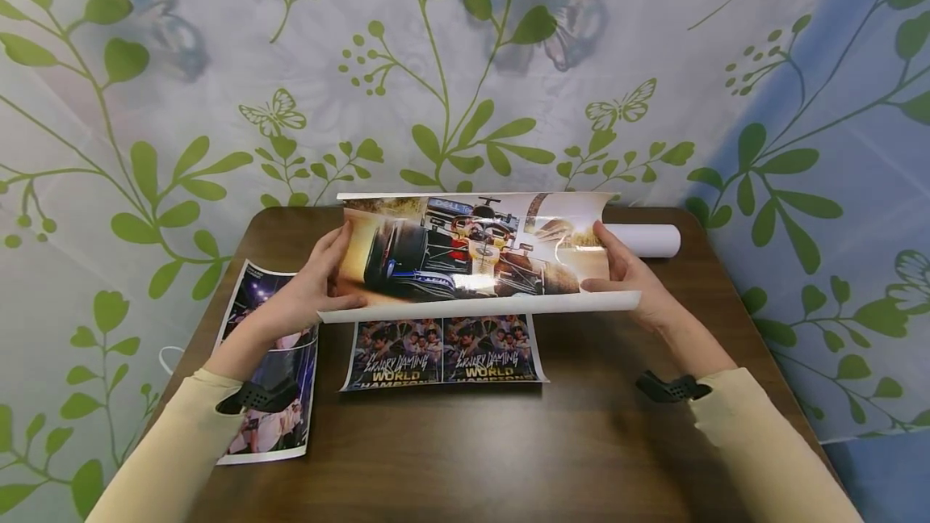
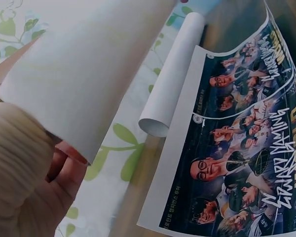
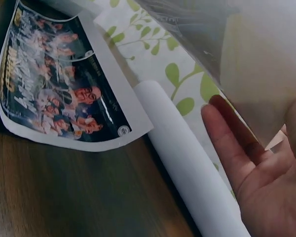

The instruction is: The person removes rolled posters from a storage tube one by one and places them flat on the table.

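A glossy racing-car poster [image 1: 472, 253] is held up above the table, its top and bottom edges curling. My left hand [image 1: 308, 289] grips its left end, and my right hand [image 1: 632, 277] pinches the right end between thumb and fingers. From the left wrist, the poster's pale back [image 2: 84, 69] hides part of that hand's hold. In the right wrist view the fingers [image 3: 224, 133] lie along the poster's edge. Below it on the table rests a print of two matching team pictures with "World Champions" lettering [image 1: 443, 353], its upper part covered in the head view.
A white paper roll [image 1: 654, 240] lies along the back of the brown wooden table [image 1: 465, 450], partly behind the poster. At the left, under my forearm, is another photo print [image 1: 272, 418] with a curled top. A leaf-patterned curtain [image 1: 407, 63] hangs behind the table.
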A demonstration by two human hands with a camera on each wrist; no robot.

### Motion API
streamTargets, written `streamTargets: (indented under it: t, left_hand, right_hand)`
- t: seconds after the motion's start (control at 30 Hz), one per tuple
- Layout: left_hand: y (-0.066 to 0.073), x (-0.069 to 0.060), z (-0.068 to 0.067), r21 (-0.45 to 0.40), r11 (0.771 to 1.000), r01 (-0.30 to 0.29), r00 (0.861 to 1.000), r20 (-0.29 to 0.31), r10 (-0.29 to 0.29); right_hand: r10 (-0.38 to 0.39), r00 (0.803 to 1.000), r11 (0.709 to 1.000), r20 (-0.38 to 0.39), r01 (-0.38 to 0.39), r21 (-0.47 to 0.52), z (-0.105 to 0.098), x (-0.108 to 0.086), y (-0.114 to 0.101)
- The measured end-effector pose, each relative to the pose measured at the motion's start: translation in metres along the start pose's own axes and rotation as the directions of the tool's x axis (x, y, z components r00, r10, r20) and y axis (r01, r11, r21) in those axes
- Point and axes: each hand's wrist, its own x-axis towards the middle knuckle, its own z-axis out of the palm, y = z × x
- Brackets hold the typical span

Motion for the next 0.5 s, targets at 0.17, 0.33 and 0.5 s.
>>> streamTargets:
  t: [0.17, 0.33, 0.5]
  left_hand:
    - [0.003, 0.003, 0.005, 0.17, 0.982, -0.085, 0.994, -0.051, 0.095]
    - [0.008, 0.007, 0.01, 0.316, 0.94, -0.127, 0.983, -0.09, 0.163]
    - [0.01, 0.008, 0.015, 0.253, 0.963, -0.096, 0.986, -0.108, 0.126]
  right_hand:
    - [0.042, 0.998, 0.991, 0.039, -0.037, -0.125, -0.005, -0.003, 0.001]
    - [0.142, 0.99, 0.97, 0.027, -0.134, -0.201, -0.004, -0.003, 0.002]
    - [0.151, 0.988, 0.966, 0.019, -0.144, -0.215, -0.001, -0.008, -0.001]
